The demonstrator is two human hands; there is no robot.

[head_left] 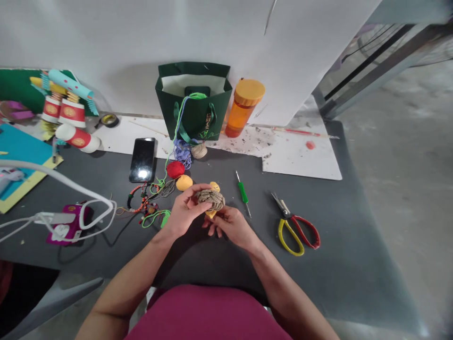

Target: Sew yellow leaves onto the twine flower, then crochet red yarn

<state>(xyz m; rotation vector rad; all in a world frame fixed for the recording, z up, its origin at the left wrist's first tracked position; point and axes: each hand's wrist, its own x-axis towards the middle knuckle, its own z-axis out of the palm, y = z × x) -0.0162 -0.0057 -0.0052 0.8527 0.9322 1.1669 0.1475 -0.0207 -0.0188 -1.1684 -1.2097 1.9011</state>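
Observation:
A small crocheted toy (211, 200), with a grey-brown ribbed body and yellow knobs at top and bottom, is held up over the dark table. My left hand (186, 208) grips its body from the left, thumb across the front. From the lower right, my right hand (231, 226) pinches the yellow part at the toy's bottom; its other fingers hang beneath. Just beyond my left hand lie a yellow yarn ball (184, 182) and a red yarn ball (175, 169). To the right of the toy rests a green-handled crochet hook (243, 192).
Scissors (293, 226) with red and yellow handles lie at the right. A green paper bag (194, 108) and an orange bottle (244, 108) stand at the back. Leftward are a phone (142, 159), beaded cords (143, 203), and a purple box (67, 224) among white cables.

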